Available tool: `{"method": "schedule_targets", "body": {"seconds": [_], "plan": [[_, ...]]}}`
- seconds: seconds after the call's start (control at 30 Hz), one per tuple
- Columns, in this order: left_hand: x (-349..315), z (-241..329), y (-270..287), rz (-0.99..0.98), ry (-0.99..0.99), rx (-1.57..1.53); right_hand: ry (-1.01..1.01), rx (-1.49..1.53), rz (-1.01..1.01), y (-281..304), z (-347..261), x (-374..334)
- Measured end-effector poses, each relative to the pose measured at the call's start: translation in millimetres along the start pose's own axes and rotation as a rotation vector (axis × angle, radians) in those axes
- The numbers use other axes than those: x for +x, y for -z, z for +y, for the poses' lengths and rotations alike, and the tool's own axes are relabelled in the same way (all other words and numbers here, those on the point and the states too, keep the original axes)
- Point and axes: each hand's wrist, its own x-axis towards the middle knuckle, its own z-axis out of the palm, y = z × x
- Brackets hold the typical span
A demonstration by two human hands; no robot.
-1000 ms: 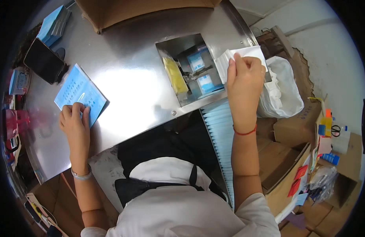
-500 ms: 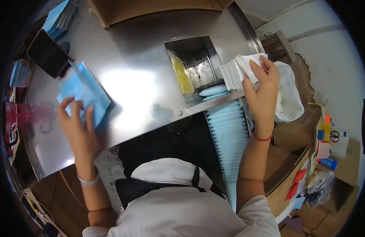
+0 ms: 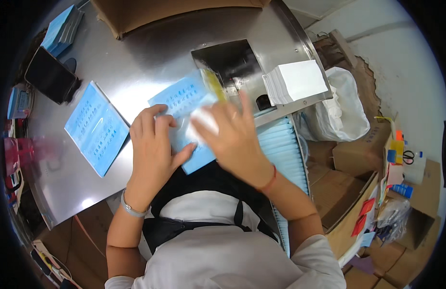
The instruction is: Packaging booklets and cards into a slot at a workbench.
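Observation:
My left hand (image 3: pixel 151 137) grips the left side of a flat light-blue packet (image 3: pixel 174 95), thumb at its lower part and fingers curled at its upper edge. Over the packet, my right hand (image 3: pixel 238 147) presses a small white paper slip (image 3: pixel 205 126) against its face; both slip and fingertips are smeared by motion. A second blue packet (image 3: pixel 97 129), glossy with film and written over, lies flat to the left. At the right, a stack of white paper slips (image 3: pixel 300 81) rests on the table's edge beside the recess.
The metal table (image 3: pixel 150 53) has a recess (image 3: pixel 228 58) cut into it. Below, a chute holds a row of blue pads (image 3: pixel 276 144). A phone (image 3: pixel 49 74) on a stand, stacked blue packets (image 3: pixel 61 31), a cardboard box (image 3: pixel 175 14) and a white bag (image 3: pixel 348 108) stand around.
My left hand has left the packet at the left and moved right to another one. My right hand has come from the white stack to the middle with a slip.

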Motion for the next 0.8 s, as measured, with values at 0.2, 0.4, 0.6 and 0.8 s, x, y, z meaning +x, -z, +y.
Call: {"method": "schedule_targets", "body": {"seconds": [0.2,0.4,0.6,0.8], "plan": [[-4,24,-4,0.000,-0.190,0.060,0.000,0.139,0.226,8,27,13],[11,18,2,-0.150,-0.129,0.069,-0.420,-0.363,0.354,30,72,6],[53,19,-7,-0.067,-0.232,0.301,-0.400,-0.241,0.273,48,81,3],[26,37,12,-0.128,-0.022,0.311,-0.454,0.106,0.171,75,111,-8]]}}
